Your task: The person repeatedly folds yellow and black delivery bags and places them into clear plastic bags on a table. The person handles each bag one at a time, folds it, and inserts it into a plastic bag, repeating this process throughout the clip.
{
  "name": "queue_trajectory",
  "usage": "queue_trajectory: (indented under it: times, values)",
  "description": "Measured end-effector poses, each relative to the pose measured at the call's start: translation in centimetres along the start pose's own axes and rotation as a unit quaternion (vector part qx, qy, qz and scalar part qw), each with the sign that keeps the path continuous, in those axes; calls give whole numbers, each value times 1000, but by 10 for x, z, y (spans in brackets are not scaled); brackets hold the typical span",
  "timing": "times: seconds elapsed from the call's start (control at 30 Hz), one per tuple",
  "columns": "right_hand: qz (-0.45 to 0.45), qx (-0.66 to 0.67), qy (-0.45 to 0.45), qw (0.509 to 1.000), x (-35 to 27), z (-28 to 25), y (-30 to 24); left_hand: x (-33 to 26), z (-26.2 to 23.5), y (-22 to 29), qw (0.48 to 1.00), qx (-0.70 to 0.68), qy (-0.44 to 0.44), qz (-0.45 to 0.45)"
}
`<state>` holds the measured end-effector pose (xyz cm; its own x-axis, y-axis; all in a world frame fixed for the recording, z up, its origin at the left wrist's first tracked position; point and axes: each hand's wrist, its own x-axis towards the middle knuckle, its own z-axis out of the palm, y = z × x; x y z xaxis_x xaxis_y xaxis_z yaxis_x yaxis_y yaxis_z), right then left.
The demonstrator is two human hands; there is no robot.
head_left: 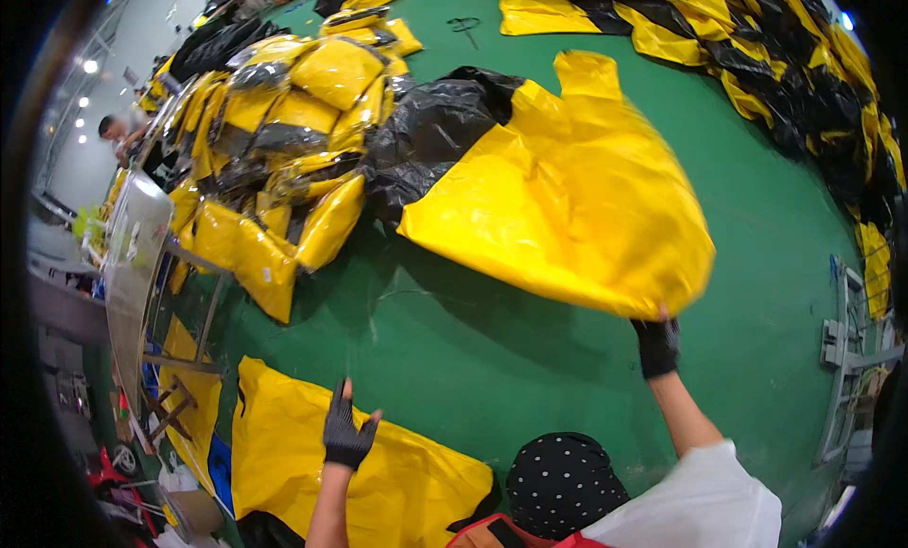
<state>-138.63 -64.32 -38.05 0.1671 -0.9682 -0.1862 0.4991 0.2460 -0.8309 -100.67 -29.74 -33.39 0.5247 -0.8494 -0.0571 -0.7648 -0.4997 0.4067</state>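
Observation:
My right hand (656,345), in a dark fingerless glove, grips the near edge of a large yellow-and-black sheet (567,198). Thin and shiny, the sheet billows above the green floor, with a narrow flap sticking up at its far side. Its black end reaches left against a heap of packed bundles. My left hand (348,430), gloved the same way, is empty with its fingers apart. Beneath and beside it lies another yellow sheet (293,444) with black corners, which the hand appears to hover over; contact cannot be made out.
Yellow-and-black bundles in clear plastic (312,104) are heaped at left, beside a metal-framed table (137,255). Crumpled yellow-and-black material (757,66) lines the far right. A grey metal frame (846,359) stands at right. Scissors (463,26) lie on the floor. Another person (123,137) is far left.

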Motion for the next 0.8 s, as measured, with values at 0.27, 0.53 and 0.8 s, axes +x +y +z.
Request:
queue_trajectory:
  times: [0.27, 0.53, 0.8]
  values:
    - [435, -442, -106, 777, -98, -155, -51, 177, 165, 229, 871, 208, -92, 436]
    - [83, 117, 421, 896, -42, -252, -133, 102, 261, 164, 890, 226, -287, 274]
    - [167, -140, -126, 968, -84, -108, 15, 60, 274, 219, 625, -566, -484, -233]
